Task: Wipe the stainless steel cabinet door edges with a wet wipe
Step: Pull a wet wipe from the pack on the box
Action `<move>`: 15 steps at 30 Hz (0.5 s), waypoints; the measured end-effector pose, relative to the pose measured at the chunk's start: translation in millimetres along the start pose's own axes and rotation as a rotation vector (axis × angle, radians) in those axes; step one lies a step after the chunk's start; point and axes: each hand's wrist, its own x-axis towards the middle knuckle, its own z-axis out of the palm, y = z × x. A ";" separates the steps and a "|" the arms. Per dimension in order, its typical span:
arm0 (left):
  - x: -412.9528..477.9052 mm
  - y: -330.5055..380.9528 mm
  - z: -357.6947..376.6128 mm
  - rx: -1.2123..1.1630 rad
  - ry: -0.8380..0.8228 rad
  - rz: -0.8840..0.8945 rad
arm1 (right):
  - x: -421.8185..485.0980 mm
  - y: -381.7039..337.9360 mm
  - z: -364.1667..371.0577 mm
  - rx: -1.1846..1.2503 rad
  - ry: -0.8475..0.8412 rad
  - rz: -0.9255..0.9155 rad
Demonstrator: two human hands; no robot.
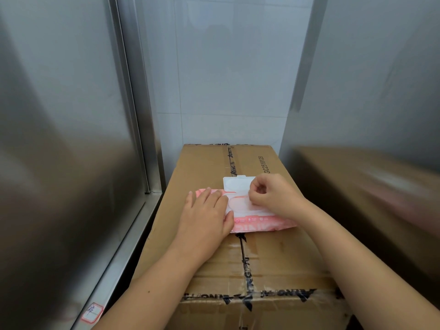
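A pink wet wipe pack [259, 223] lies on top of a taped cardboard box [209, 167]. Its white lid flap [234, 185] is flipped open toward the wall. My left hand [207, 213] lies flat on the left part of the pack, fingers straight, pressing it down. My right hand [273, 192] hovers over the pack's opening, its thumb and fingertips pinching at a wipe there; the wipe itself is mostly hidden by the fingers. The stainless steel cabinet door [62, 139] stands to the left, with its vertical edge [133, 110] beside the box.
A second steel panel [371, 79] rises on the right and reflects the box. White tiled wall [226, 67] closes the back. A steel ledge [123, 253] runs along the cabinet's base, with a red-bordered sticker [92, 312] at the lower left.
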 end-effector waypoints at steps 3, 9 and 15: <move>0.1 1.9 -1.2 -0.005 -0.017 0.001 | -2.6 6.5 -7.3 0.037 0.021 0.007; -0.3 2.0 -1.8 -0.033 -0.034 -0.034 | -5.6 16.3 -4.6 0.117 0.085 0.019; -1.6 2.9 -0.7 -0.051 -0.050 -0.045 | -5.6 28.3 -13.7 0.214 0.118 0.084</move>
